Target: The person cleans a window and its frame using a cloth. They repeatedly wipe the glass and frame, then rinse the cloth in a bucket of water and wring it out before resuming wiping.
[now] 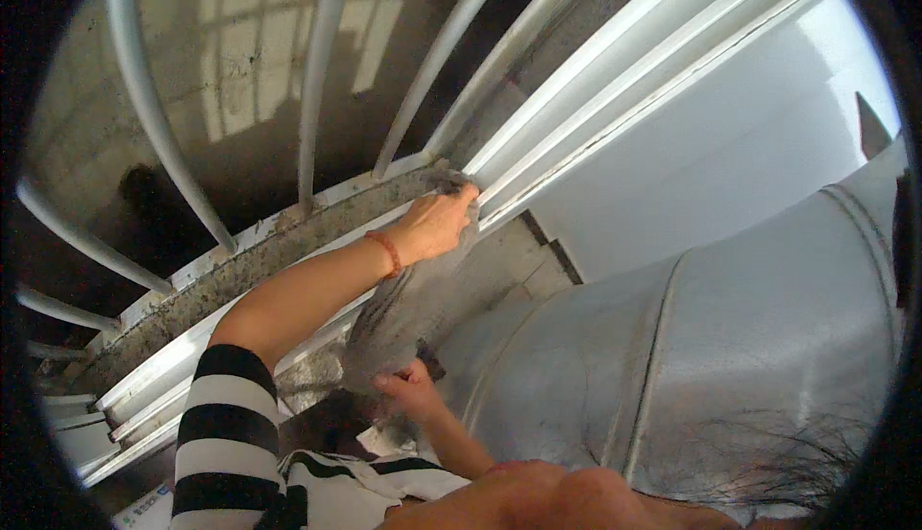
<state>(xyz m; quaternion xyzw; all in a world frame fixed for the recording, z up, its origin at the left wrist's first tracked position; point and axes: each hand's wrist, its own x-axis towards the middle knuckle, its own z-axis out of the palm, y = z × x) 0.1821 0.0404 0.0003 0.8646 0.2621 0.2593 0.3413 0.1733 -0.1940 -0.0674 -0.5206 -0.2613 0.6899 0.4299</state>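
A grey, dirty-looking cloth stretches between both hands. My left hand, with a reddish beaded bracelet on its wrist, grips the cloth's upper end. It presses that end into the corner where the white window frame meets the sill track. Below it, close to my body, my right hand pinches the lower end of the same cloth between thumb and fingers. Part of the right hand's grip is blurred. A black-and-white striped sleeve covers my left upper arm.
Pale metal bars rise from a stained outer ledge beyond the frame. A large silver metal duct fills the right side. A white panel stands behind the duct. Beneath the cloth lies a tiled surface.
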